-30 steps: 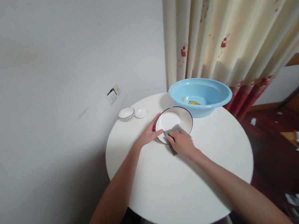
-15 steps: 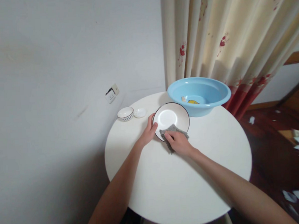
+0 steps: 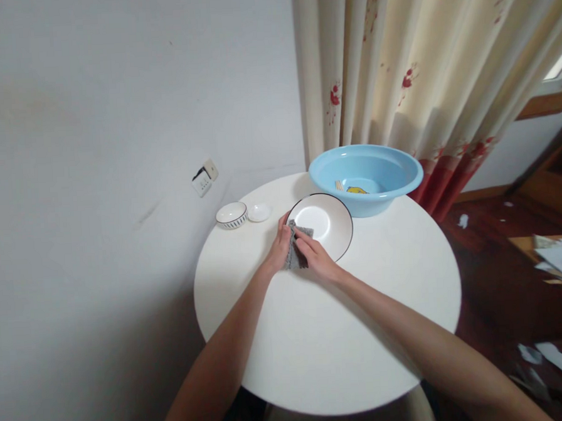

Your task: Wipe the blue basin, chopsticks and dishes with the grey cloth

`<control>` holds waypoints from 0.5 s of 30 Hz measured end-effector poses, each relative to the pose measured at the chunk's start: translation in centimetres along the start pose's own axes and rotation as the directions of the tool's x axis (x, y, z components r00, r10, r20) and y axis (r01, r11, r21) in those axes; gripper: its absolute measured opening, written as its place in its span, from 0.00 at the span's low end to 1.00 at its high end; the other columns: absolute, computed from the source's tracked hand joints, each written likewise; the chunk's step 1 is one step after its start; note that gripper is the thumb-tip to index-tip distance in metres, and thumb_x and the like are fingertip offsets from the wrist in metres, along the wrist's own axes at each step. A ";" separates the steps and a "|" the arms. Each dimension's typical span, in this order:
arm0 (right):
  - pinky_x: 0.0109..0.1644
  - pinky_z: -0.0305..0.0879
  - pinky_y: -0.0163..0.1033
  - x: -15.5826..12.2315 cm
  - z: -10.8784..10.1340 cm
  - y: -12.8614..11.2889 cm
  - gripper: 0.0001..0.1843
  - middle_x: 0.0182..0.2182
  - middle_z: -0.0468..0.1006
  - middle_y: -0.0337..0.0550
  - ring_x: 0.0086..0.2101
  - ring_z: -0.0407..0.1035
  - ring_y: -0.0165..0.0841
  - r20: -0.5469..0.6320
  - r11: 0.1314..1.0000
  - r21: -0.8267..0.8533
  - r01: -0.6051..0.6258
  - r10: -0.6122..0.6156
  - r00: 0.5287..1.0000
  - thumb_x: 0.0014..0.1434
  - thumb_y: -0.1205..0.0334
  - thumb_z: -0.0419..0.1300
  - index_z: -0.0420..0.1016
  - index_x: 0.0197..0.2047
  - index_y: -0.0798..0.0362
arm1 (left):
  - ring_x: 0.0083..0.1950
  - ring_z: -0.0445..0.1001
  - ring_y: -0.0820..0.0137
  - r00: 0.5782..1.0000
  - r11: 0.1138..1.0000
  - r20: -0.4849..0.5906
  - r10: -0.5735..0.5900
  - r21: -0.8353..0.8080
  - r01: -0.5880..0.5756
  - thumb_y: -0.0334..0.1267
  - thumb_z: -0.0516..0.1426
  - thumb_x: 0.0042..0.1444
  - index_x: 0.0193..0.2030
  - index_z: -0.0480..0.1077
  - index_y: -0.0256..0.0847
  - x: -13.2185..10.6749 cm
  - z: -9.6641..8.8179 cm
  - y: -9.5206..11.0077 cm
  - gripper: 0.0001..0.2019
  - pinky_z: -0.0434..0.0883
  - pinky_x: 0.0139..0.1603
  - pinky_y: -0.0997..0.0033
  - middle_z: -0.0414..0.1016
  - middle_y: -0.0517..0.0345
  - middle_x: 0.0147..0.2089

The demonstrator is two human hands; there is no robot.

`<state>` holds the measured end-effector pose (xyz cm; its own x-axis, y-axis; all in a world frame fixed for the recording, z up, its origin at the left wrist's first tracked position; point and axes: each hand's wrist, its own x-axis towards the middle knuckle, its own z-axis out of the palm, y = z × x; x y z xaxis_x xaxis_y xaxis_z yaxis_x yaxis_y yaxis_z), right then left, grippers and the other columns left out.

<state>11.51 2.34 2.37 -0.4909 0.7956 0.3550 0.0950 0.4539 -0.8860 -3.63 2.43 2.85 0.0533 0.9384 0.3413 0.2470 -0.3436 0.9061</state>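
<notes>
head view: between their fingers, left hand (image 3: 278, 251) pinches a white plate (image 3: 329, 224), right hand (image 3: 317, 257) a gray cloth (image 3: 295, 257) at its rim.

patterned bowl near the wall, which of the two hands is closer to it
Left. The left hand is at the left edge of the plate, to the right of the bowl and nearer the person; the right hand, on the grey cloth, is farther right.

Between the bare forearms (image 3: 400, 327), the round white bench (image 3: 311, 341) leaves passage; the large dark-rimmed white bowl (image 3: 329, 225) blocks the middle, the light-blue plastic basin (image 3: 375, 205) the far right.
</notes>
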 end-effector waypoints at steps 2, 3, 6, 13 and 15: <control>0.70 0.51 0.44 -0.2 -0.5 -0.5 0.34 0.68 0.61 0.47 0.66 0.56 0.36 0.046 0.995 -0.081 0.053 -0.049 0.998 0.71 0.44 0.40 0.57 0.71 0.54 | 0.75 0.49 0.62 0.999 1.000 -0.049 0.010 0.013 -0.009 0.61 0.40 0.66 0.71 0.49 0.45 0.0 -0.2 0.0 0.33 0.48 0.74 0.55 0.52 0.48 0.74; 0.69 0.54 0.44 -0.4 -0.9 -0.9 0.32 0.67 0.63 0.46 0.65 0.58 0.36 0.090 0.987 -0.137 0.079 -0.067 0.994 0.72 0.45 0.39 0.59 0.70 0.53 | 0.75 0.49 0.62 0.997 1.000 -0.081 0.010 0.015 -0.009 0.61 0.41 0.66 0.71 0.50 0.44 0.0 -0.3 0.0 0.33 0.47 0.74 0.56 0.52 0.48 0.74; 0.60 0.63 0.44 -1.4 -1.9 -2.3 0.28 0.58 0.74 0.43 0.56 0.68 0.37 0.208 0.914 -0.397 0.082 0.002 0.978 0.73 0.49 0.36 0.70 0.62 0.48 | 0.75 0.49 0.62 0.990 0.999 -0.139 -0.026 0.017 0.029 0.60 0.41 0.67 0.70 0.52 0.42 0.0 -0.7 -0.1 0.33 0.46 0.75 0.57 0.53 0.48 0.74; 0.52 0.64 0.45 -2.9 -1.9 -4.2 0.29 0.46 0.80 0.51 0.46 0.72 0.42 0.144 0.682 -0.730 0.041 0.095 0.985 0.73 0.49 0.36 0.76 0.45 0.53 | 0.73 0.54 0.61 0.986 0.999 -0.163 -0.032 -0.018 0.029 0.59 0.42 0.67 0.69 0.55 0.39 0.2 -0.5 0.2 0.32 0.51 0.73 0.57 0.58 0.47 0.71; 0.51 0.64 0.45 -3.1 -1.8 -4.1 0.29 0.46 0.79 0.51 0.46 0.72 0.42 0.161 0.720 -0.693 0.049 0.089 0.983 0.73 0.49 0.37 0.76 0.45 0.54 | 0.72 0.56 0.60 0.983 0.999 -0.175 -0.047 -0.026 0.043 0.59 0.42 0.67 0.69 0.56 0.39 0.2 -0.3 0.3 0.32 0.52 0.73 0.57 0.59 0.46 0.71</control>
<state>14.17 -1.25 5.45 -0.6137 0.7576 0.2221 0.6442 0.6432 -0.4138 -3.84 2.51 3.23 -0.1288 0.9326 0.3372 0.2236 -0.3040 0.9261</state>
